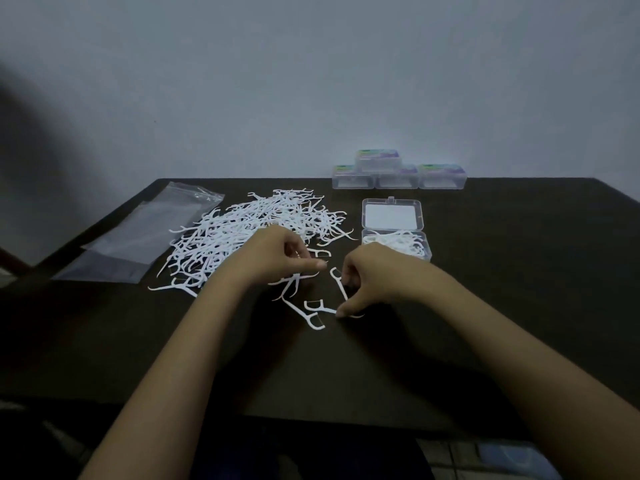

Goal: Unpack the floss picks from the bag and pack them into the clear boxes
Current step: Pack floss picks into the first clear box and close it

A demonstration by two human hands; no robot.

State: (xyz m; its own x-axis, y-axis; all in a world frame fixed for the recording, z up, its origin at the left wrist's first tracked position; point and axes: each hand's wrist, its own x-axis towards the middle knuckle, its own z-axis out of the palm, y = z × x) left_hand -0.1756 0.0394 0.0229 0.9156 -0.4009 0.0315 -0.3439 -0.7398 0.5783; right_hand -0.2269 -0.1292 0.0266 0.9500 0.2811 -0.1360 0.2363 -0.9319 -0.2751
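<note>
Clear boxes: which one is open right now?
The open box standing alone right of the loose pile, with floss picks inside and its lid flipped back. The four boxes stacked by the wall are shut.

Both my hands work floss picks on the dark table [519, 306].
My left hand [277, 254] curls round a few picks [292, 284] by the loose pile [239, 226]. My right hand [369, 275] pinches one pick [338, 282]. The open clear box [398, 249], part-filled, sits just beyond it. The bag [138, 233] lies flat at far left, and the closed boxes [398, 176] are stacked at the back.
</note>
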